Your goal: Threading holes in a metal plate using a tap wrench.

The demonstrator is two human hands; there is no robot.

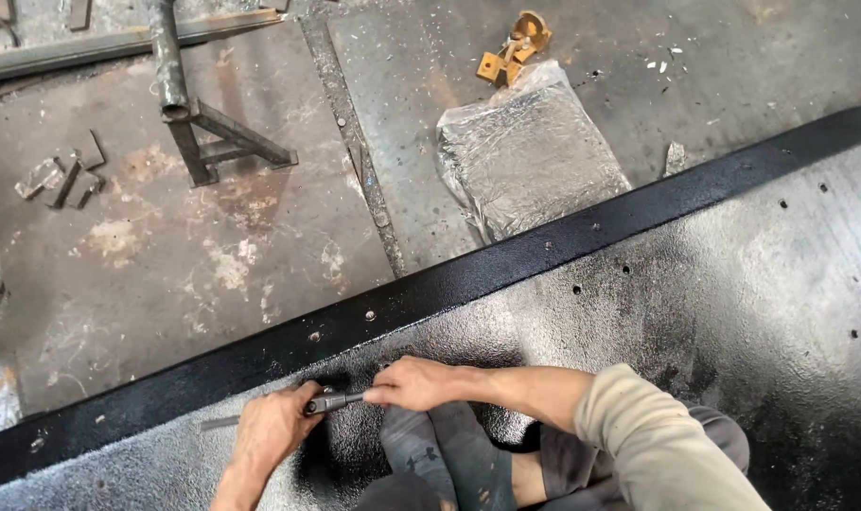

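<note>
My left hand [272,431] grips the handle end of a slim dark metal tool [334,402] that lies nearly level just above a black textured metal panel [733,312]. My right hand [413,382] closes over the tool's other end, pressing it against the panel near the raised black edge rail [506,260]. The tool's tip is hidden under my right fingers. My right arm wears a beige sleeve [658,445]. My socked feet [445,459] rest on the panel just below the hands.
Small holes dot the rail and panel. Beyond the rail lies a stained concrete floor with a plastic-wrapped block [530,151], rusty brackets [514,47], a steel pipe stand [199,118] and scattered metal offcuts [61,175].
</note>
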